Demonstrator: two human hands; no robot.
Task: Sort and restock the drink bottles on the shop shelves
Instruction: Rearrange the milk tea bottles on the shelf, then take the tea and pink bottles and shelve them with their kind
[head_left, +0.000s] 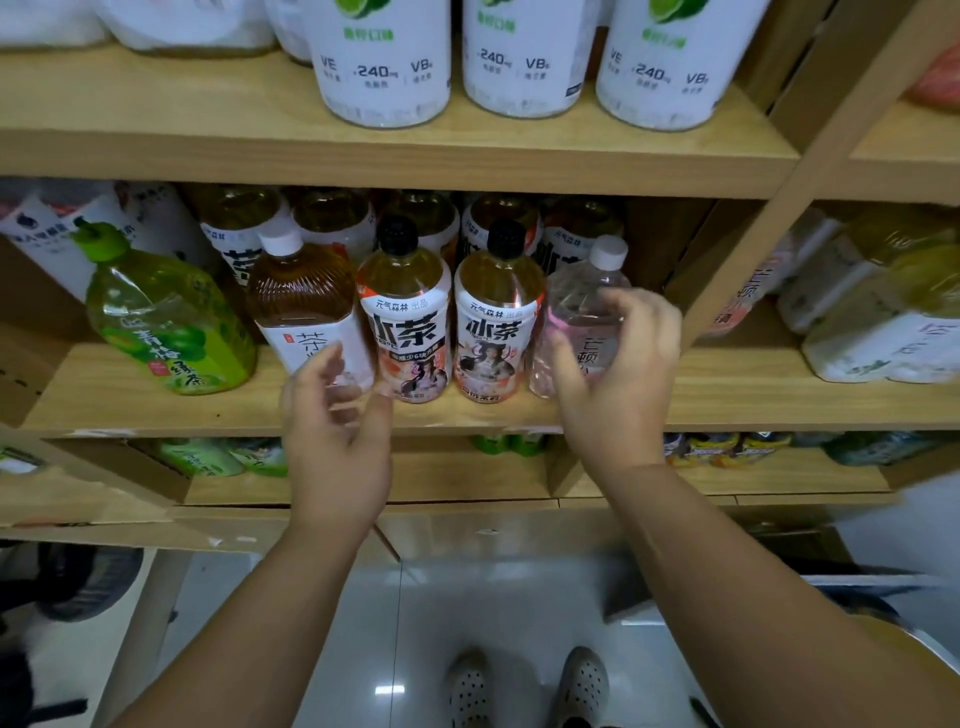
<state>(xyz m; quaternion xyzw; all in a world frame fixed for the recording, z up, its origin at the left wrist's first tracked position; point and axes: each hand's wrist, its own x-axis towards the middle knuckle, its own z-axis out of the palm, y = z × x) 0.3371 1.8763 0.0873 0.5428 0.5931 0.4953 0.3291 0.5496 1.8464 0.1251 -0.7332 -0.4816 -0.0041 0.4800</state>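
Note:
On the middle shelf (727, 400) stands a front row of bottles: a tilted green-tea bottle (161, 317), a brown tea bottle with a white cap (301, 301), two black-capped iced-tea bottles (405, 312) (496, 312), and a clear pink bottle with a white cap (584, 296). My left hand (337, 415) hovers open just in front of the brown tea bottle, fingers apart. Spread fingers of my right hand (618, 364) curve around the front of the pink bottle; a firm grip is not visible.
Large white lime-drink bottles (384, 62) line the upper shelf. More tea bottles stand behind the front row. A wooden upright (737, 249) divides off the right bay with packed bottles (883, 312). The lower shelf holds green and yellow bottles. My feet stand on a tiled floor.

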